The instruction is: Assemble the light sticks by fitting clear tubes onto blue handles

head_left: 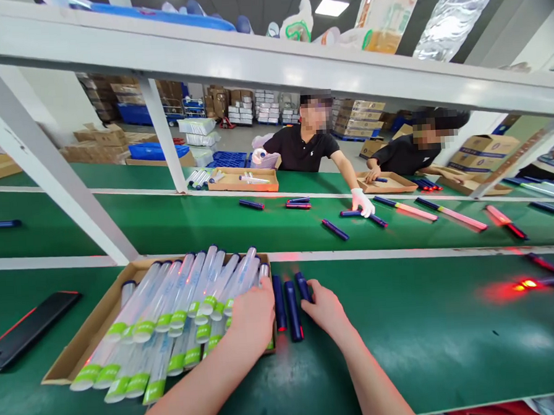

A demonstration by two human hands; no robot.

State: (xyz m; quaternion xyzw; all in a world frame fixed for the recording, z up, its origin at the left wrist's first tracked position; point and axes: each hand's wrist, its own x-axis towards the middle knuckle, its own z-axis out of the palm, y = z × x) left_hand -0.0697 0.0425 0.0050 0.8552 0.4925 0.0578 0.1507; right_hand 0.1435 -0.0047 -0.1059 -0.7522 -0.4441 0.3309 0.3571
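My left hand (253, 314) is at the right side of a shallow cardboard box (64, 361), its fingers closed around the upper part of a clear plastic tube (263, 270). More clear tubes (179, 287) with dark caps and green bands lie piled in the box, some jutting over its near edge. Right of the box, my right hand (326, 307) grips a dark blue flashlight (302, 286) between thumb and fingers. Two similar flashlights (292, 312) lie side by side on the green surface between my hands.
A black phone-like device (30, 329) lies at left. A lit red light (529, 284) glows at right. Beyond a white frame (269, 65), a co-worker's gloved hand (363, 202) touches flashlights on the green belt (203, 224). Another person works over a cardboard tray (387, 183).
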